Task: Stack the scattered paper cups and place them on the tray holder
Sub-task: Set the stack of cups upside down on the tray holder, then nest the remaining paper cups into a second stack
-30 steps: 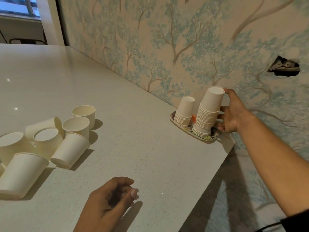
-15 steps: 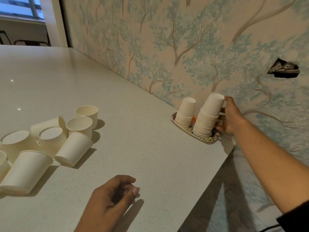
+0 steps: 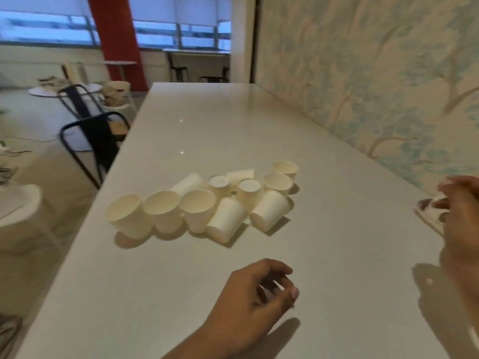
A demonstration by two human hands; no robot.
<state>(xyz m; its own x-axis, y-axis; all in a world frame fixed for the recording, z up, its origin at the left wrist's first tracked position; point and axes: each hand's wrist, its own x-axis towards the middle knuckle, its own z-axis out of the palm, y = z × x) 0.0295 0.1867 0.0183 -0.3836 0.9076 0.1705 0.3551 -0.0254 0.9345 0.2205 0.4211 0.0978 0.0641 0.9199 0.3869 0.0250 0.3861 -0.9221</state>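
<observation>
Left hand (image 3: 259, 294), right hand (image 3: 458, 211) loosely curled, empty; paper cups (image 3: 207, 203) beyond left fingertips (image 3: 281, 271).
Risk: toppled cups may roll if nudged.

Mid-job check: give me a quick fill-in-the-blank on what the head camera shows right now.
1. The left hand, nearer the camera than the loose paper cups, holds ____.
2. The tray shows at the view's ____ edge, beside the right hand.
3. The pillar beyond the countertop is ____.

Missing words: nothing; right; red.
</observation>
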